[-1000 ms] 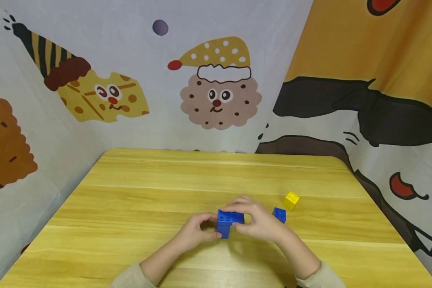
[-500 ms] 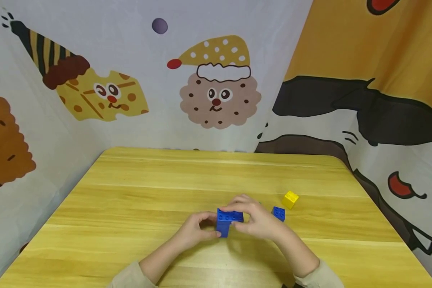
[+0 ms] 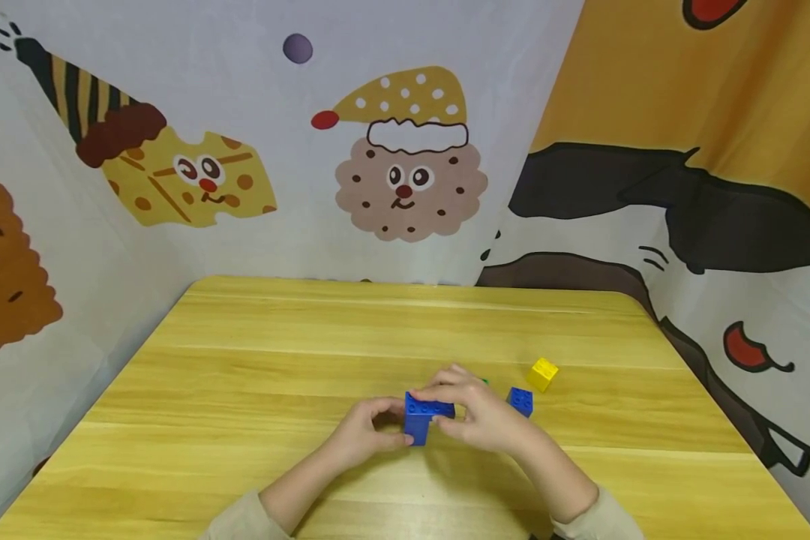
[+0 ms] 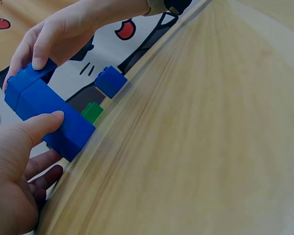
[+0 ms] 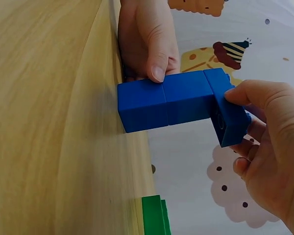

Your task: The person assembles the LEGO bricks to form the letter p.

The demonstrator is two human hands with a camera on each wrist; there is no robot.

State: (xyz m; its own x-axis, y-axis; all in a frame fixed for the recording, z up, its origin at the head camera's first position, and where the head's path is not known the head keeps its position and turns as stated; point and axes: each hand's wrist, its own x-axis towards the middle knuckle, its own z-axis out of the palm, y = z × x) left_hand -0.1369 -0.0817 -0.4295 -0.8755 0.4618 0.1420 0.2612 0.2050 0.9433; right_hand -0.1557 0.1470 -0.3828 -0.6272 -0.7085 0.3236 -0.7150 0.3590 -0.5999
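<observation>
Two square blue toy bricks stand stacked upright on the table, topped by a longer blue brick that overhangs toward the right. My left hand grips the lower part of the stack, its thumb on the near face and its fingers behind. The right hand pinches the overhanging top brick, thumb against its near side and fingers over the studs. In the right wrist view the hollow underside of the overhang shows beside the right thumb.
A loose blue brick sits right of the right hand, and a yellow brick lies beyond it. A green brick is mostly hidden behind the right hand in the head view. Printed cloth hangs behind the wooden table.
Both hands keep their hold on the blue stack, which stays put. The view shifts slightly, and a sliver of the green brick shows past the right hand.
</observation>
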